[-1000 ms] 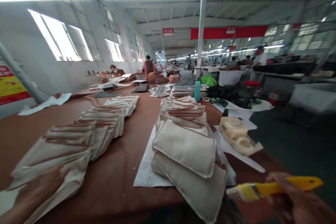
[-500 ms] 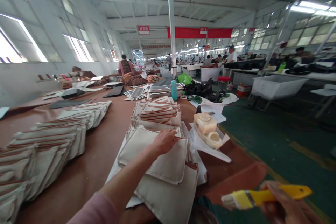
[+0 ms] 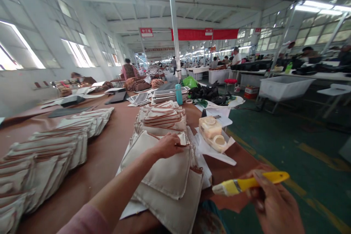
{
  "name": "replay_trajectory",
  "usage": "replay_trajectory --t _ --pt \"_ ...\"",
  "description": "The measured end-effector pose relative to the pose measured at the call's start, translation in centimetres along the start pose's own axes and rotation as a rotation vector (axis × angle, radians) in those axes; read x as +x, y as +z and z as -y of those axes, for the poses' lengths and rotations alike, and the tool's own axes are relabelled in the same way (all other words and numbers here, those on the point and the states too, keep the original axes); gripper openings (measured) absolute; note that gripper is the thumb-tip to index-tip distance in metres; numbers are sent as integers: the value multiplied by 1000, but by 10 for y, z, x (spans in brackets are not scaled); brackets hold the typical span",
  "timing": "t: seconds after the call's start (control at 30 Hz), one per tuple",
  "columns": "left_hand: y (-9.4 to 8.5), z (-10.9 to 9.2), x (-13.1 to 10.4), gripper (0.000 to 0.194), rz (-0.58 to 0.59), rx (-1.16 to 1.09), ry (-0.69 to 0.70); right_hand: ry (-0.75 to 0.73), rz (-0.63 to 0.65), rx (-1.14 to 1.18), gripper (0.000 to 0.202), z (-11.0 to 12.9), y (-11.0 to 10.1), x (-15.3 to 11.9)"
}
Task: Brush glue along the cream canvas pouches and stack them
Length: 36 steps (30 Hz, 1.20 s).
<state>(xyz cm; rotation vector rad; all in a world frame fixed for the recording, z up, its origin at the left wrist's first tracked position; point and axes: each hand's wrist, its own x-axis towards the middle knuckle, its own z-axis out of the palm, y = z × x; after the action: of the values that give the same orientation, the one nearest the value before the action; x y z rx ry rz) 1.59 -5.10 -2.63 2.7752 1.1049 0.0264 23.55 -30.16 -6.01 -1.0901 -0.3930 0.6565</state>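
Observation:
My right hand point(image 3: 270, 199) is closed around the yellow handle of a paintbrush point(image 3: 236, 186), whose pale bristles point left toward the pile. My left hand point(image 3: 168, 145) reaches over the top beige fabric panel point(image 3: 167, 172), its fingers pinching at the panel's far edge, where a bit of brown trim shows. Another beige panel point(image 3: 179, 203) sticks out underneath, toward me. Beyond my left hand, more panels with brown edges point(image 3: 161, 117) lie overlapped in a row. Right of the pile, an open-mouthed, stained plastic container point(image 3: 211, 129) rests on white sheeting.
Rows of similar beige panels point(image 3: 55, 153) cover the left of the brown-covered table point(image 3: 104, 157). A turquoise bottle point(image 3: 178, 94), a green bag point(image 3: 189, 81) and black scraps point(image 3: 210, 94) stand farther back. A white bin point(image 3: 285, 87) is across the green floor. Several people work in the distance.
My right hand has brought the paintbrush leftward and up, closer to the pile. The fingers of my left hand have drawn in at the panel's edge. The view has shifted slightly.

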Motion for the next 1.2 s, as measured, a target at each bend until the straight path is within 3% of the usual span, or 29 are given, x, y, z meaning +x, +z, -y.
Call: replay_trajectory --t 0.17,0.43,0.63,0.77,0.87,1.03,1.13,1.2 --pt "-4 -13 -30 23 17 -97 45 -45 62 132 34 12 5 -1" --pt "-19 -50 -88 24 -67 -208 60 -226 232 14 37 12 34 -11" --pt "-23 -85 -120 22 -113 -378 73 -482 293 -341 47 16 57 -22" --pt "-20 -93 -133 22 -117 -419 86 -656 215 -507 49 20 50 -14" --pt "-17 -92 -138 21 -140 -435 76 -617 184 -419 40 25 41 -17" --pt "-13 -96 -146 21 -137 -441 116 -632 322 -446 36 27 42 -29" --pt "-7 -100 -155 18 -210 -394 156 -637 241 -461 39 26 40 -24" --pt "-2 -101 -162 18 -268 -325 224 -563 217 -381 38 27 36 -20"
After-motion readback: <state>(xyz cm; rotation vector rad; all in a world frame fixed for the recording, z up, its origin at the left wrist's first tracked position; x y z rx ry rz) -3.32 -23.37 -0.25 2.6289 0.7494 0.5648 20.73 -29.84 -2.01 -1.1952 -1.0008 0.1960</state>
